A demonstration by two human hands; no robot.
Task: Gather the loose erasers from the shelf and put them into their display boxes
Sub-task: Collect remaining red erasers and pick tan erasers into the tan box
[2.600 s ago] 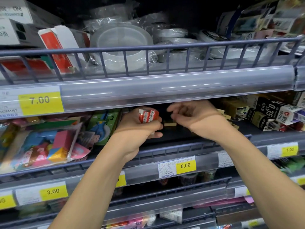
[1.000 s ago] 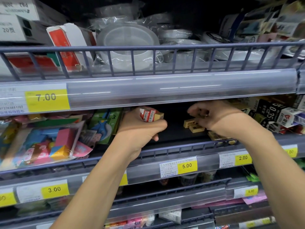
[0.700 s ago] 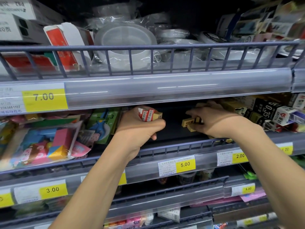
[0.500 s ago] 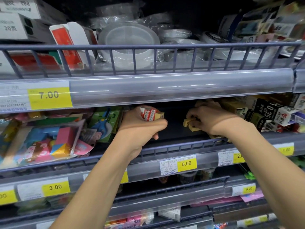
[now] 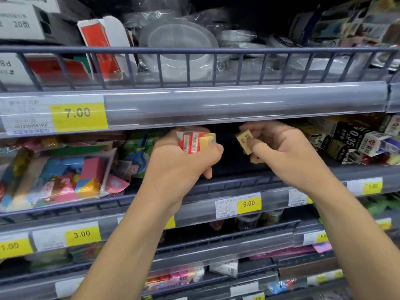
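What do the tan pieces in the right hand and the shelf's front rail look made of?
Tan pieces: matte, blocky and printed, probably rubber or vinyl erasers, though a paper sleeve can't be ruled out. Front rail: grey-blue and slotted with an even coating, likely painted metal.

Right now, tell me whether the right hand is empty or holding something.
Holding: the right hand pinches tan erasers.

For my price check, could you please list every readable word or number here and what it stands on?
"7.00": yellow price tag, upper rail.
"5.00": price tag, middle rail.
"3.00": price tag, lower rail.
"1.00": tag, far left.
"20": white box, top shelf.
"0.35": black box, right.
Barcode digits, eraser sleeves and remaining tags: too blurred.
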